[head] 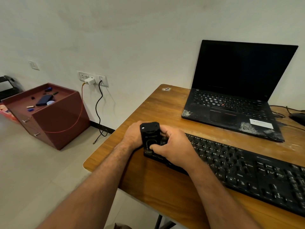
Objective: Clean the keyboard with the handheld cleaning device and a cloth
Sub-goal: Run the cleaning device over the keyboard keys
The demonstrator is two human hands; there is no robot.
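A black keyboard (239, 167) lies slantwise across the wooden table (148, 109). Over its left end stands a black handheld cleaning device (150, 134), upright. My left hand (132, 135) grips the device from the left side. My right hand (173, 148) holds it from the right, with the thumb pressed on the device's front face and the palm over the keyboard's left keys. No cloth shows anywhere in view.
A black open laptop (236, 103) with a dark screen sits behind the keyboard, dust on its palm rest. A mouse (298, 118) and cables lie at the far right. A maroon drawer cabinet (49, 111) stands on the floor to the left, under wall sockets (92, 79).
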